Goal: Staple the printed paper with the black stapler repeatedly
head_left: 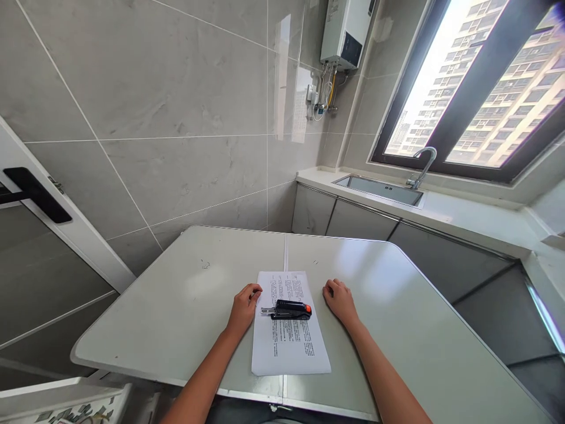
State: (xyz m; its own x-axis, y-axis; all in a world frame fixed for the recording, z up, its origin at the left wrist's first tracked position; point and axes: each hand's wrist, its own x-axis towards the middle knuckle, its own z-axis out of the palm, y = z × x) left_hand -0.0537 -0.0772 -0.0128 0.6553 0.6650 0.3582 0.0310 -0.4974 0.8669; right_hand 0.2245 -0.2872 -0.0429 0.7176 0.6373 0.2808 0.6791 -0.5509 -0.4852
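A black stapler (pixel 291 310) with an orange-red end lies across a stack of printed paper (pixel 291 356). A metal strip of the stapler sticks out to the left. My left hand (pixel 244 303) rests at the left edge of the paper, its fingers curled together and nothing visible in them. Whether its fingertips touch the sheet I cannot tell. On the bare tabletop to the right of the paper lies my right hand (pixel 339 298), also loosely closed, apart from both paper and stapler.
The light table (pixel 145 330) has a seam down its middle and a few small dark marks. Beyond it, right, a counter (pixel 463 221) holds a sink (pixel 382 189) with a faucet (pixel 424 165) under a window. A door with a black handle (pixel 37 194) stands at left.
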